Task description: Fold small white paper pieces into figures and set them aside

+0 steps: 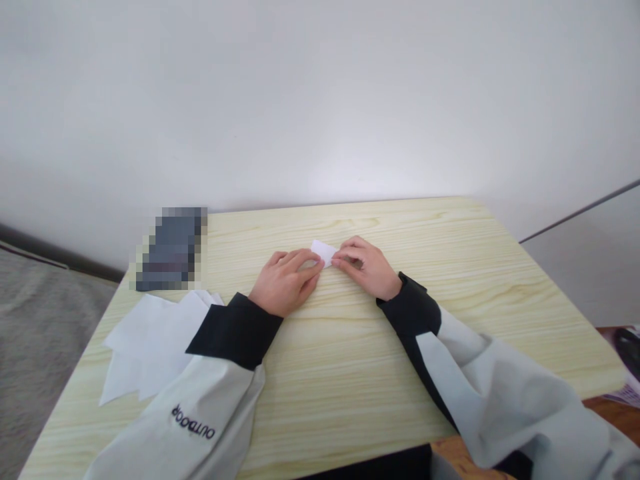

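Note:
A small folded piece of white paper [323, 252] lies on the pale wooden table [350, 373], near its far middle. My left hand [286, 281] rests on the table with its fingers pressed onto the paper's left side. My right hand [364, 267] pinches the paper's right edge with curled fingers. Most of the paper is hidden under both hands. Both arms wear grey sleeves with black cuffs.
Several loose white paper sheets [145, 343] lie at the table's left, partly under my left sleeve. A dark blurred flat object [171, 248] sits at the far left corner. A white wall stands behind the table. A dark item [629, 357] shows past the right edge.

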`<move>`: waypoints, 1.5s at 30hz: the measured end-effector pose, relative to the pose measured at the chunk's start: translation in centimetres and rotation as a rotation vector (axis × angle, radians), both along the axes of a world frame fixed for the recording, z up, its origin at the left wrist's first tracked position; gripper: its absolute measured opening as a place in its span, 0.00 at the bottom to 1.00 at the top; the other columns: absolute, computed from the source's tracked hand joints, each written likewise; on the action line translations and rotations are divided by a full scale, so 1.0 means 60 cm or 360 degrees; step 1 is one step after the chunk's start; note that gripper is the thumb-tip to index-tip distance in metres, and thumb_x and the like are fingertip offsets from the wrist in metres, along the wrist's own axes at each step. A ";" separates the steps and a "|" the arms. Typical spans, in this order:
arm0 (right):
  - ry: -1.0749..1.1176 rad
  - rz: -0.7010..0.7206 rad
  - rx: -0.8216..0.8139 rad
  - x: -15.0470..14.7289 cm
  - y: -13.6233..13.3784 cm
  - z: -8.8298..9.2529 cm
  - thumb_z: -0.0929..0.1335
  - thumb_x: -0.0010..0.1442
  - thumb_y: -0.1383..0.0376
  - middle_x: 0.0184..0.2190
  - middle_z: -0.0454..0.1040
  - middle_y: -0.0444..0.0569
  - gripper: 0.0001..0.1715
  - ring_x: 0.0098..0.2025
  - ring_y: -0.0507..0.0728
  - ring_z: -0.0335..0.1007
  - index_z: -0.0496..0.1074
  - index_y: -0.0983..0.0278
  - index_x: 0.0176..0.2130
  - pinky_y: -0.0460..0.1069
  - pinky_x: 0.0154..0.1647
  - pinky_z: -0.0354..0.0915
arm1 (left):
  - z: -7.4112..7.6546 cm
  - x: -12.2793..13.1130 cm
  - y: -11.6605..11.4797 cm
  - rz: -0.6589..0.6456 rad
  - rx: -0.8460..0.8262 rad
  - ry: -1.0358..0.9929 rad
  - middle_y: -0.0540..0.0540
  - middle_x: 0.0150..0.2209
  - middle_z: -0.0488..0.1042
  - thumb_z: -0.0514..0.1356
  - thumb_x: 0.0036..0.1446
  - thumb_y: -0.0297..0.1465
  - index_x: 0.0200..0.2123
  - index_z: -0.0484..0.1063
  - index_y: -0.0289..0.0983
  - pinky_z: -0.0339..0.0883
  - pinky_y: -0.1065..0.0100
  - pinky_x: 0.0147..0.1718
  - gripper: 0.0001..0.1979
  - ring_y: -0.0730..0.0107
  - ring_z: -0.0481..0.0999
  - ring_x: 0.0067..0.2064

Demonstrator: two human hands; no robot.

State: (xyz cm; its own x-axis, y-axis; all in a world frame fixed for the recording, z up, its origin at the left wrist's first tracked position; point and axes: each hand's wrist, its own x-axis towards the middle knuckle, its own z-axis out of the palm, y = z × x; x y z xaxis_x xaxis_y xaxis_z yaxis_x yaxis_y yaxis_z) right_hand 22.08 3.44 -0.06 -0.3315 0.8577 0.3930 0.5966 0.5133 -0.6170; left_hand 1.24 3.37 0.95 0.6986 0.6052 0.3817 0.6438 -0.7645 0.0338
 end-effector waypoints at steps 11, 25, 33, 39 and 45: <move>-0.0197 -0.0066 -0.0029 -0.005 0.004 -0.001 0.66 0.59 0.63 0.27 0.70 0.46 0.10 0.32 0.53 0.64 0.74 0.64 0.30 0.48 0.36 0.59 | -0.006 -0.004 0.005 -0.0026 -0.0095 -0.0096 0.45 0.48 0.75 0.52 0.59 0.30 0.45 0.72 0.37 0.67 0.60 0.48 0.14 0.63 0.72 0.52; -0.0317 -0.0409 0.0008 -0.018 -0.001 -0.007 0.64 0.59 0.59 0.32 0.67 0.50 0.12 0.37 0.56 0.65 0.69 0.64 0.30 0.51 0.42 0.61 | -0.002 0.002 0.007 -0.0092 -0.0040 -0.0208 0.43 0.44 0.77 0.53 0.57 0.29 0.39 0.76 0.36 0.71 0.58 0.45 0.12 0.61 0.75 0.48; -0.0355 -0.0407 -0.0037 -0.017 0.000 -0.005 0.64 0.60 0.59 0.32 0.67 0.51 0.12 0.38 0.58 0.64 0.68 0.64 0.29 0.52 0.43 0.60 | -0.001 0.004 0.004 -0.0062 -0.0037 -0.0191 0.43 0.43 0.78 0.53 0.57 0.29 0.38 0.76 0.35 0.71 0.59 0.45 0.12 0.61 0.75 0.48; -0.0343 -0.0411 -0.0001 -0.017 0.001 -0.008 0.65 0.59 0.59 0.32 0.67 0.51 0.11 0.38 0.58 0.64 0.67 0.63 0.29 0.53 0.43 0.61 | 0.006 0.008 -0.003 -0.0011 -0.0001 -0.0095 0.46 0.44 0.77 0.53 0.57 0.30 0.44 0.74 0.38 0.71 0.59 0.44 0.14 0.60 0.75 0.48; -0.0346 -0.0429 -0.0014 -0.016 0.001 -0.009 0.65 0.59 0.59 0.32 0.67 0.51 0.11 0.38 0.58 0.65 0.67 0.64 0.29 0.53 0.43 0.61 | 0.006 0.011 -0.005 0.0034 0.0044 -0.0052 0.48 0.44 0.77 0.54 0.57 0.31 0.41 0.75 0.40 0.71 0.60 0.44 0.12 0.61 0.75 0.48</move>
State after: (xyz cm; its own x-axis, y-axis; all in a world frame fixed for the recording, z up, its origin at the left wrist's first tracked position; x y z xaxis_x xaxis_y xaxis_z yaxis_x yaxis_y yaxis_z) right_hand 21.13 3.47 -0.60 -0.1677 0.9288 0.3305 0.8279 0.3147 -0.4642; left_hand 1.89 3.05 1.31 0.6726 0.6086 0.4209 0.6587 -0.7516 0.0342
